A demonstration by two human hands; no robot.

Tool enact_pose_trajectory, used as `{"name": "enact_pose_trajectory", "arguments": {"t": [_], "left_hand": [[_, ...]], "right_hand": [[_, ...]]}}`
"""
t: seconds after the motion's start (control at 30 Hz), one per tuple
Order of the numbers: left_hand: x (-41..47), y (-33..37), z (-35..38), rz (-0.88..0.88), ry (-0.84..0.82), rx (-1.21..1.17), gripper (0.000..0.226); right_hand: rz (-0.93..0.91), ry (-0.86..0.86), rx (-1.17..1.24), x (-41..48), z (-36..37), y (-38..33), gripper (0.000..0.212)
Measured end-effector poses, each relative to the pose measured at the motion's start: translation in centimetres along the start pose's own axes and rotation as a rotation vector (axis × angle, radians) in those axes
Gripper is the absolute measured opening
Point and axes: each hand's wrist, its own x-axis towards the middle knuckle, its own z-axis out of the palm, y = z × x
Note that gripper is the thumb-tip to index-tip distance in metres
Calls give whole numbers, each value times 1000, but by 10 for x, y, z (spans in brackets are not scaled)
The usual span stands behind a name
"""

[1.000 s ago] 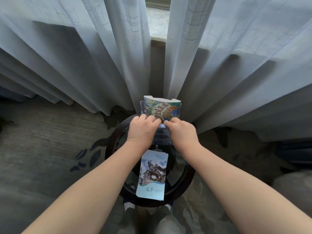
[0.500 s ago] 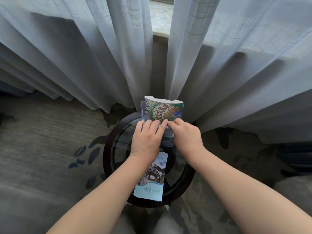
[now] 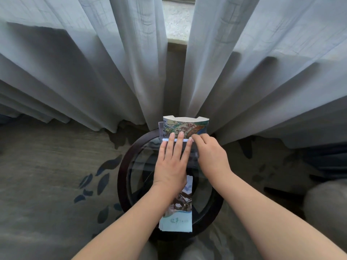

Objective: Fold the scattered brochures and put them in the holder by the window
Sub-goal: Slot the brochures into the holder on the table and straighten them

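Brochure point(image 3: 185, 128) stands in clear holder point(image 3: 161, 128) on round worktop point(image 3: 122, 175) — left grip point(image 3: 170, 166) spread flat against holder front, right grip point(image 3: 212, 154) curled at its right edge; whether pinching, cannot tell.

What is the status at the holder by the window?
Left hand flat, pressing folded white-edged brochure into clear plastic holder. Right hand pinches its corner. No obstruction visible.
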Motion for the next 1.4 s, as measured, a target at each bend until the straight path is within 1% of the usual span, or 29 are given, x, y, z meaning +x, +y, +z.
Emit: {"name": "enact_pose_trajectory", "arguments": {"t": [0.07,0.13,0.2,0.3,0.37,0.43,0.53,0.63,0.73,0.8,0.87,0.93,1.0,1.1,1.2,1.3,1.4], "left_hand": [[3,-5,5,28,23,-3,101],[6,-7,8,51,42,25,97],[9,-7,11,57,42,37,92],[11,-10,15,15,65,5,87],[11,-13,17,4,92,-5,85],[15,-15,17,12,103,-6,83],[24,-17,12,22,103,-6,79],[24,-16,4,6,89,6,80],[12,-12,5,-11,86,28,83],[-3,-9,14,-23,103,29,88],[-24,-5,32,-45,101,25,94],[-46,-3,54,-101,79,19,97],[-68,1,80,-191,28,15,95],[-98,10,128,-271,-52,-48,86],[-121,25,171,-297,-142,-112,85],[-127,42,198,-363,-263,-161,94],[-122,54,215,-442,-280,-226,95]], "right_hand": [[-33,34,-82,-3,7,0,61],[-24,-18,-174,-11,14,-6,72],[7,-70,-185,-21,23,-13,80],[50,-117,-178,-30,30,-19,90],[77,-125,-167,-28,30,-23,90],[104,-115,-155,-23,28,-26,82],[92,-156,-126,-14,16,-26,78],[61,-198,-100,-9,2,-23,80],[57,-190,-114,-18,-6,-19,82],[56,-209,-110,-34,-2,-14,85],[15,-236,-129,-60,11,-8,90],[-41,-276,-143,-91,33,-2,96],[-65,-347,-142,-123,58,2,98],[-75,-545,-167,-164,95,7,93],[-69,-713,-155,-191,129,11,87],[-30,-771,-96,-210,158,11,84],[-1,-774,-86,-220,176,11,82]]}}
